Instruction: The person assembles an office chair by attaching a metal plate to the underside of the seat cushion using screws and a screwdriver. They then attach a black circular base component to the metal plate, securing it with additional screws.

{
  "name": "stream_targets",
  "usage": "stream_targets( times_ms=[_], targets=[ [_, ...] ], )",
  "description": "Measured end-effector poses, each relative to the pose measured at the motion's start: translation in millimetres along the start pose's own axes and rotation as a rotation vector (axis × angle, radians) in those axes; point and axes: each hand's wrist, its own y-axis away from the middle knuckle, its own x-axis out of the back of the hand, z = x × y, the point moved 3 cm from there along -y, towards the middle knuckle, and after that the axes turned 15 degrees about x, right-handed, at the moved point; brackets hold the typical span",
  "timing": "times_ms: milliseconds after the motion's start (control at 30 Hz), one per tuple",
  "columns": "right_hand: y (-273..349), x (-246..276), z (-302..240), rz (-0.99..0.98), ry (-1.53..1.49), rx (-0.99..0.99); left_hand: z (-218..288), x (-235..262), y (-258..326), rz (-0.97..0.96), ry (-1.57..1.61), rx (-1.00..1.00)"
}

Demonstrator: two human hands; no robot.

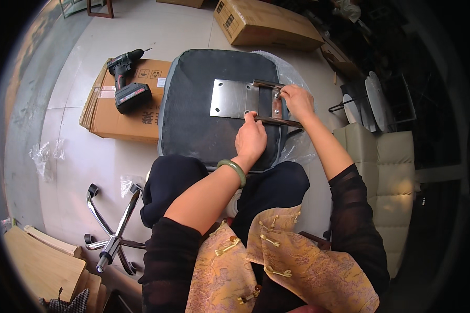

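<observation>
A dark grey seat cushion (198,125) lies underside up in front of my knees. On it rests a silver metal plate (227,98) with holes near its corners. A metal bracket (266,119) with two dark side bars and a bolted crosspiece (277,107) meets the plate's right side. My left hand (251,138) grips the near bar's end, one fingertip by a plate hole. My right hand (298,101) is closed in a pinch at the crosspiece's far end, beside a bolt head. Whatever those fingertips hold is hidden.
Left of the cushion, a cordless drill (126,83) lies on a cardboard box (122,125). A chrome chair base (115,241) with casters stands on the floor at lower left. Another carton (269,26) lies beyond. A beige padded seat (384,182) stands at right.
</observation>
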Motion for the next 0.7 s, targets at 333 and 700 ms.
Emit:
stream_targets(
  times_ms=[333,700],
  targets=[
    [-10.7,0.2,3.9,-0.128,0.083,0.156,-3.0,-4.3,-2.1,0.056,-0.045,0.109],
    [-8.4,-9.2,-3.1,-0.138,-0.036,-0.236,-5.5,-6.9,-3.2,0.075,-0.125,0.057]
  ],
)
